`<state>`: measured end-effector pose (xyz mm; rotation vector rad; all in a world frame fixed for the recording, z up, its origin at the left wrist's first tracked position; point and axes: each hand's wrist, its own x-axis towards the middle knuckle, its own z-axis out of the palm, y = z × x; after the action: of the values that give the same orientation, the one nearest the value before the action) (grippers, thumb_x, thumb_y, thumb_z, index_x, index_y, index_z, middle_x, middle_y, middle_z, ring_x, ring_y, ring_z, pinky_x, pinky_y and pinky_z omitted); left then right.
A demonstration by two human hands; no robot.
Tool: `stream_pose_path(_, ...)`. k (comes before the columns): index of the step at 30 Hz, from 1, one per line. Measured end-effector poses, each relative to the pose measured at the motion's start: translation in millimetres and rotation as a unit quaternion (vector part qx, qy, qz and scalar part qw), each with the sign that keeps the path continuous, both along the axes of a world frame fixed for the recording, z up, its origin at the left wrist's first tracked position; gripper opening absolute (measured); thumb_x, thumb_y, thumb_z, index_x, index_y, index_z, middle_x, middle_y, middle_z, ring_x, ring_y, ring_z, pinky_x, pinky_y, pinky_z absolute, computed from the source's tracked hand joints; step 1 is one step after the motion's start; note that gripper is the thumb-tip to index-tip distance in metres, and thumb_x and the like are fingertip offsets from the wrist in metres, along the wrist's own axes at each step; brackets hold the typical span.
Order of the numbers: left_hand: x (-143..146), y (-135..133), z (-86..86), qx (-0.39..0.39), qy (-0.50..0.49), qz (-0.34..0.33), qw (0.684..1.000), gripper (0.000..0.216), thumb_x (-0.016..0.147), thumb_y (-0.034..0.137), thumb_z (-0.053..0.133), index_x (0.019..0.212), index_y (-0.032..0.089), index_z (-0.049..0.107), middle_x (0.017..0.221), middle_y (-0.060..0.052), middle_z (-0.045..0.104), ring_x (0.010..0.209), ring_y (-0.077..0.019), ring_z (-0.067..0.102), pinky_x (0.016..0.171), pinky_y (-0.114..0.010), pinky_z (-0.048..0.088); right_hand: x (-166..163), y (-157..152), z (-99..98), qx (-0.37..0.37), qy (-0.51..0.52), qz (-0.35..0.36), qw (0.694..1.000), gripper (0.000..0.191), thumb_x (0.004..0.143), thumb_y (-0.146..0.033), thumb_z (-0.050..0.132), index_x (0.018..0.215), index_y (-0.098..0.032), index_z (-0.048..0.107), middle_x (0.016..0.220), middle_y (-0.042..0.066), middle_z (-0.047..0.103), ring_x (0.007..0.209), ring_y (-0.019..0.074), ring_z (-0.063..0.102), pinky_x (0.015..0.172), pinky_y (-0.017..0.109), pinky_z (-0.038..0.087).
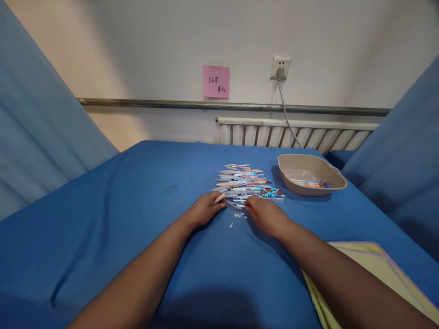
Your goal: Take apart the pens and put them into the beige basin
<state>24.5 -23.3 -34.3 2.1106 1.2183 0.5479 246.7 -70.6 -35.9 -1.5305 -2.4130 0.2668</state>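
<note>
A pile of several pens point(245, 182) lies on the blue cloth-covered table point(137, 205). My left hand point(205, 209) rests at the pile's near edge, its fingers pinched on a pale pen part point(219, 198). My right hand point(265, 214) lies just to the right with its fingers curled onto the near pens; what it holds is hidden. A few tiny white pieces point(238, 217) are scattered between the two hands.
A beige tray point(310, 173) holding a few pens stands at the right of the pile. A yellow cloth point(370, 260) lies under my right forearm. Behind the table are a radiator point(295, 135), a wall socket with a cable point(280, 67) and a pink note point(216, 82).
</note>
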Motion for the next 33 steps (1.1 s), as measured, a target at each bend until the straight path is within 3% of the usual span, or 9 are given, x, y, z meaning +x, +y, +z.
stream_pose_path(4,5.9,-2.6,0.6,-0.086,-0.112,0.018,0.99,0.022,0.072,0.037,0.061,0.073,0.015,0.057,0.064,0.004,0.051,0.06,-0.0114,0.045,0.057,-0.022,0.036,3.0,0.9,0.0,0.028,0.045,0.005,0.999,0.013,0.093,-0.023,0.043,0.092,-0.019,0.056,0.091,0.004,0.063,0.085,0.0158,0.058,0.07,0.024,0.036)
stream_pose_path(9,10.9,-6.2,2.4,-0.118,-0.151,0.027,0.981,0.023,0.067,0.035,0.066,0.074,0.014,0.059,0.068,0.002,0.054,0.061,-0.0109,0.047,0.058,-0.022,0.037,4.3,1.6,-2.5,0.046,0.041,0.016,0.998,0.013,0.092,-0.024,0.044,0.091,-0.02,0.057,0.089,0.003,0.062,0.083,0.0152,0.057,0.07,0.024,0.037)
stream_pose_path(28,19.5,-14.6,4.7,-0.074,-0.114,0.012,0.991,0.017,0.07,0.031,0.064,0.075,0.015,0.06,0.069,0.003,0.055,0.064,-0.0119,0.048,0.06,-0.022,0.039,1.7,-2.3,1.1,0.034,0.047,0.06,0.997,0.02,0.094,-0.025,0.042,0.095,-0.018,0.061,0.09,0.005,0.062,0.087,0.0164,0.058,0.077,0.026,0.042)
stream_pose_path(33,22.5,-15.5,5.5,-0.055,-0.14,0.05,0.987,0.02,0.07,0.033,0.064,0.076,0.014,0.059,0.07,0.001,0.058,0.065,-0.0122,0.051,0.061,-0.024,0.042,0.6,-4.3,1.1,0.03,0.076,0.076,0.994,0.03,0.093,-0.019,0.04,0.12,-0.022,0.053,0.106,0.006,0.063,0.097,0.0176,0.058,0.082,0.028,0.043)
